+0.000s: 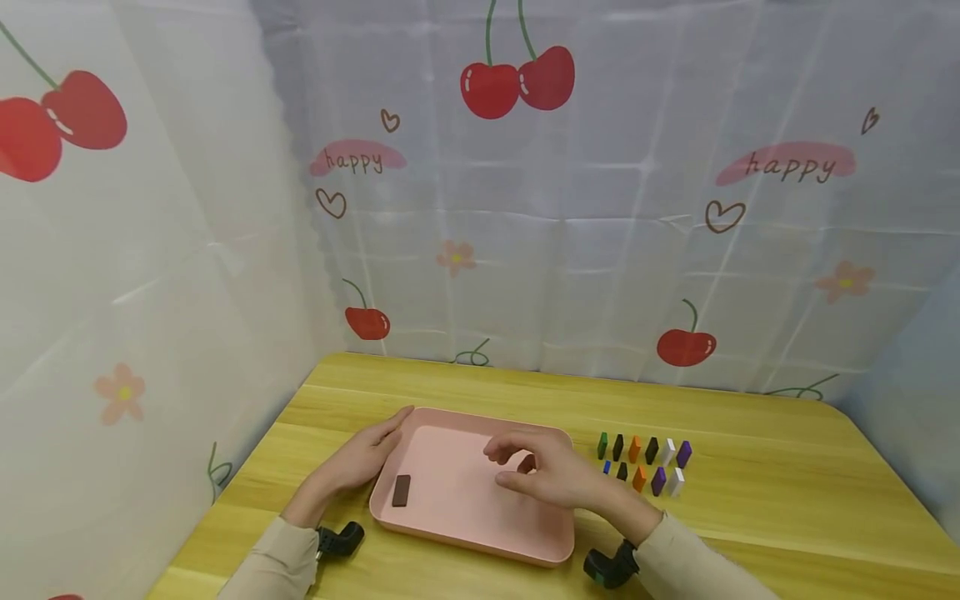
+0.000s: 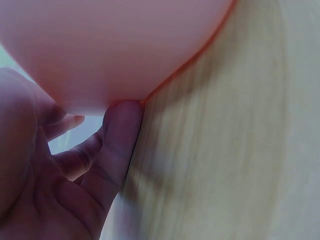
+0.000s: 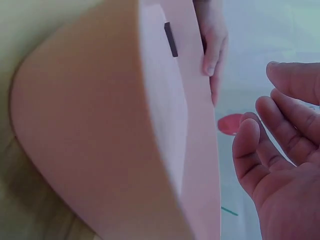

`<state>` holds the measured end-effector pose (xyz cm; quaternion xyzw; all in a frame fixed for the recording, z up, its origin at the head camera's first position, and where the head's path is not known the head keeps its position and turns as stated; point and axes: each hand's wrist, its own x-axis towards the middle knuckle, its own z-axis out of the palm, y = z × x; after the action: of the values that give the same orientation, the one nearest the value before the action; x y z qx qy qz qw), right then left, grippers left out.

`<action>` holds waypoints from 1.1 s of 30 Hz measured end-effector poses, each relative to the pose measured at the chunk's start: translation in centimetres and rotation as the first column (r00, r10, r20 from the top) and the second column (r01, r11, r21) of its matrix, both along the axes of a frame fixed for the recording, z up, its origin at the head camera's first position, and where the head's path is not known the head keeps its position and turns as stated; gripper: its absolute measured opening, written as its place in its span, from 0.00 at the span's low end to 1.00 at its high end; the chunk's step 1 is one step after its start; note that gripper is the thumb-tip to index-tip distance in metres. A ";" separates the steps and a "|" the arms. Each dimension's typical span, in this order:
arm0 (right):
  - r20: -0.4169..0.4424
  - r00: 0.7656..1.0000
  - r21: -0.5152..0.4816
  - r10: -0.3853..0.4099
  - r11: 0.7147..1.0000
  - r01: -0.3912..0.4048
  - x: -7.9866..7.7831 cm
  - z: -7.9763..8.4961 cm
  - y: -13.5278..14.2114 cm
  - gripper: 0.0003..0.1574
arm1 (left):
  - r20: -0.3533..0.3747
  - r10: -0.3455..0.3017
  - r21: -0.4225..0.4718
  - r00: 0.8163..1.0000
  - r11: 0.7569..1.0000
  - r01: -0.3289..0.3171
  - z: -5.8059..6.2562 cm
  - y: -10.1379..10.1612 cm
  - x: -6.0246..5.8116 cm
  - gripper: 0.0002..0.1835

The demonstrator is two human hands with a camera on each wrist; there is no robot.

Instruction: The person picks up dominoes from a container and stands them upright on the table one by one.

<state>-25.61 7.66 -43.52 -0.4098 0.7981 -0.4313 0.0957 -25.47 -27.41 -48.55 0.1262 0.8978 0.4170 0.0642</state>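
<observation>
A shallow pink tray with rounded corners lies on the table, a flat dark brown block inside it at the left. My left hand rests against the tray's left side, fingers reaching toward the far corner. In the left wrist view its fingertips touch the outside of the pink wall. Over the right part of the tray hovers my right hand, fingers loosely curved and thumb apart, nothing between them. The right wrist view shows the same bare fingers beyond the tray's rim.
To the right of the tray, small coloured blocks stand upright in two rows: green, black, orange, white, purple and blue. The right hand partly covers the nearer row's left end. A printed curtain closes off the yellow wooden table behind and at the left.
</observation>
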 end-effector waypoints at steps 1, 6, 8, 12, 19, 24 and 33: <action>-0.002 1.000 0.019 0.001 1.000 -0.001 -0.1 0.1 -0.2 0.17 | 0.000 0.000 -0.002 1.000 1.000 0.000 0.0 0.0 0.0 0.28; 0.025 0.999 0.088 0.043 0.995 -0.045 -0.8 0.6 -1.4 0.16 | 0.008 0.001 0.003 1.000 1.000 -0.001 -0.2 -0.1 -0.2 0.28; 0.038 0.997 0.108 0.072 0.991 -0.076 -1.2 0.8 -2.0 0.15 | 0.008 0.006 0.009 1.000 1.000 -0.006 -0.3 -0.1 -0.2 0.28; 0.061 0.991 0.132 0.122 0.983 -0.129 -2.0 0.8 -3.3 0.15 | 0.007 0.015 0.013 1.000 1.000 -0.015 -0.2 -0.1 -0.1 0.28; 0.094 0.983 0.178 0.156 0.969 -0.171 -3.2 0.2 -5.7 0.18 | 0.011 0.013 0.021 1.000 1.000 -0.013 -0.1 0.0 -0.1 0.28; 0.027 0.979 0.216 0.203 0.955 -0.204 -3.6 -0.3 -7.7 0.18 | 0.018 0.026 0.011 1.000 1.000 -0.026 0.0 -0.1 -0.1 0.28; -0.056 0.950 0.237 0.306 0.929 -0.285 -3.8 -1.7 -11.0 0.19 | 0.010 0.010 0.023 1.000 1.000 -0.011 -0.1 -0.1 -0.2 0.27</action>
<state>-29.40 -3.35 -45.19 -0.5313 0.7746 -0.2987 0.1686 -25.66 -27.55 -48.65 0.1200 0.8933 0.4281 0.0651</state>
